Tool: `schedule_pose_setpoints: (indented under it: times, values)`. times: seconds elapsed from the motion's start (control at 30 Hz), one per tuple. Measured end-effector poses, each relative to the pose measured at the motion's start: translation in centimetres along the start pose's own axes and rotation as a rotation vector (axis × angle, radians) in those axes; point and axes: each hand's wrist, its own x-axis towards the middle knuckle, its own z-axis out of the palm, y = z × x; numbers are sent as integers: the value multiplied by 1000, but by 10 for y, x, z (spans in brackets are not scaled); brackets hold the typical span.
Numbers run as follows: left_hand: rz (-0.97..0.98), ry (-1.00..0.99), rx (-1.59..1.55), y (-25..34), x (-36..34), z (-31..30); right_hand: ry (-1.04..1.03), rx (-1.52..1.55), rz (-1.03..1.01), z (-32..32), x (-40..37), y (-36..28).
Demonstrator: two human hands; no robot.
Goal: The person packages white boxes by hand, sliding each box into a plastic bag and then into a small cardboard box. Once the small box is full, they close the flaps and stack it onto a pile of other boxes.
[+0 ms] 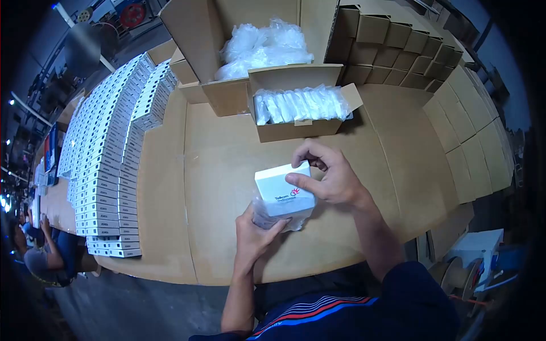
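A small white printed box [282, 189] sits between both hands above the cardboard-covered table [216, 170]. My left hand [253, 234] grips it from below, together with a clear plastic-wrapped item [267, 218] under the box. My right hand [327, 175] holds the box's top and right side, thumb on the printed face and fingers curled over the far edge.
An open carton [296, 129] of plastic-wrapped white pieces lies just beyond the hands. Behind it is a bigger carton with clear bags [264, 45]. Long rows of white boxes [108, 153] fill the left. Brown boxes [392, 48] are stacked at right. A seated person [40, 250] is at far left.
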Motion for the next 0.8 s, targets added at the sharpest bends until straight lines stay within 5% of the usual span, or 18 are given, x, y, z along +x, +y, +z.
schedule_pose_setpoints:
  times: [0.1,0.2,0.3,0.5,0.63,0.8]
  values:
    - [31,-6,-145,11,-5,8,17,-119,-29,7,3,5]
    - [-141,6,-549,-26,-5,0,23,-165,159,12,6,5]
    - [-126,136,-530,-27,-8,9,-88,-66,257,14,7,17]
    - [-87,264,-669,-23,3,17,29,777,406,21,-42,66]
    - [-66,259,-665,-26,8,21,148,1099,487,38,-69,95]
    - [-18,205,-314,-27,7,7,202,1031,379,45,-71,98]
